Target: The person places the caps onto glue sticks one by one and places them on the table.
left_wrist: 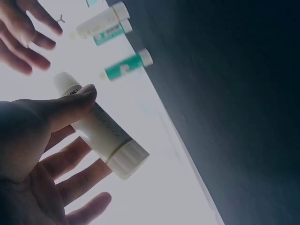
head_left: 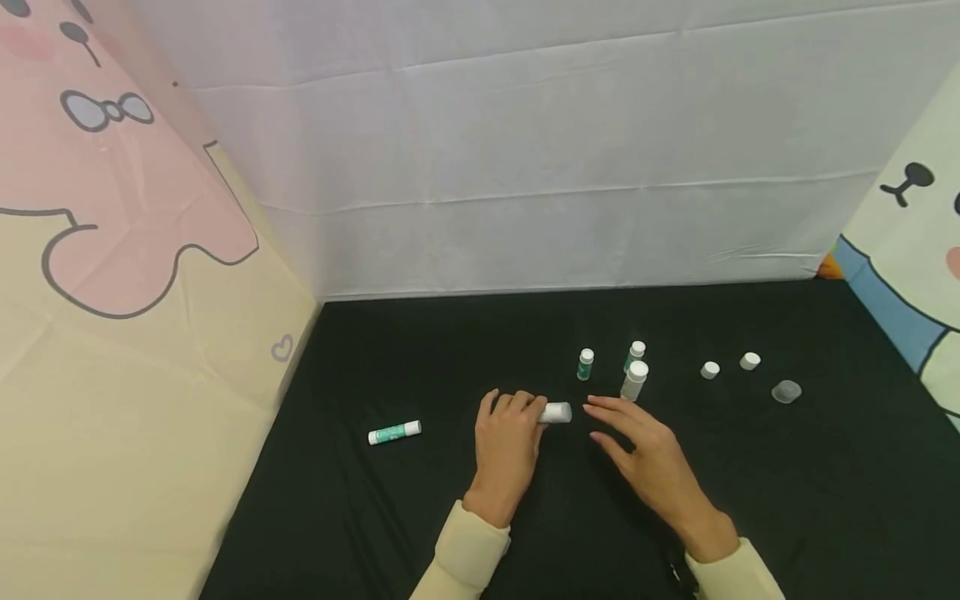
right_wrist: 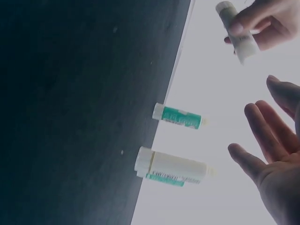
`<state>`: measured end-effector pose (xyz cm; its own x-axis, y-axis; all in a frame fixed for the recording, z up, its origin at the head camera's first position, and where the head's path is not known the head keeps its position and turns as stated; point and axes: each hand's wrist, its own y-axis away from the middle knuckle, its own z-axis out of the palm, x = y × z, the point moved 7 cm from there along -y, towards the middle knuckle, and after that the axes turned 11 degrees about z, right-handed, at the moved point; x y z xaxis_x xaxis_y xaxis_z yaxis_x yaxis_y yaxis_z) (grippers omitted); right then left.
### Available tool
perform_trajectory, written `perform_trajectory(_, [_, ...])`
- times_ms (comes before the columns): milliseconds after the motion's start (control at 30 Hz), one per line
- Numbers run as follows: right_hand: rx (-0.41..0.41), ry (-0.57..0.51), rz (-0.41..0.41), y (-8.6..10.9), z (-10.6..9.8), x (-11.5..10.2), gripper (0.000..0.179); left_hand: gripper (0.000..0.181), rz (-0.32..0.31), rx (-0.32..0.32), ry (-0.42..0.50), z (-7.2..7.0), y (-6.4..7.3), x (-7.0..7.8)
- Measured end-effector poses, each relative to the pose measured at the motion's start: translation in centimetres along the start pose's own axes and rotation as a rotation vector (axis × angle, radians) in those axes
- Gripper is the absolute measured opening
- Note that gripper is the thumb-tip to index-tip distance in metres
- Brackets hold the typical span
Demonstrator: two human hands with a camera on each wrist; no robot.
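Observation:
My left hand grips a white glue stick above the black table, its thumb pressed along the side. In the left wrist view the glue stick lies slantwise, with dark lettering on its body. To the right, my right hand holds nothing; its fingers are apart and loosely bent, a short gap from the stick's end. Beyond the hands stand a small green glue stick, a larger white glue stick and another green glue stick partly behind it.
One green and white glue stick lies on the black tabletop at the left. At the right are a white cap, a second white cap and a translucent cap. A white cloth hangs behind the table.

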<state>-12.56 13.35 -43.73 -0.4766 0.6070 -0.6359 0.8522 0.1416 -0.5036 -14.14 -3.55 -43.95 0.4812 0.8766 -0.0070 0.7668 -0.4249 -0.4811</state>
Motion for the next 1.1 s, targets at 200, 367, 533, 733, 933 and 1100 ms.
perform_trajectory(200, [0.014, 0.004, -0.013, 0.2, -0.7, 0.3, 0.055, 0.032, -0.056, -0.02, 0.009, 0.0, 0.4, -2.1])
perform_trajectory(367, [0.012, -0.003, 0.001, 0.2, -1.0, 0.7, 0.053, 0.031, -0.091, -0.037, 0.022, 0.0, 0.9, -3.4])
perform_trajectory(533, [0.017, 0.017, 0.03, 0.4, -1.3, 1.2, 0.051, 0.032, -0.116, -0.046, 0.022, 0.1, 1.5, -4.5])
perform_trajectory(733, [0.028, 0.022, 0.024, 0.5, -1.7, 1.3, 0.05, 0.031, -0.161, -0.065, 0.024, 0.0, 2.2, -5.9])
perform_trajectory(933, [0.034, 0.037, 0.042, 0.7, -2.3, 1.7, 0.05, 0.029, -0.21, -0.098, 0.027, 0.0, 3.0, -7.5])
perform_trajectory(1100, [0.047, 0.063, 0.055, 0.7, -3.1, 2.3, 0.05, 0.028, -0.238, -0.126, 0.029, 0.2, 3.6, -8.6])
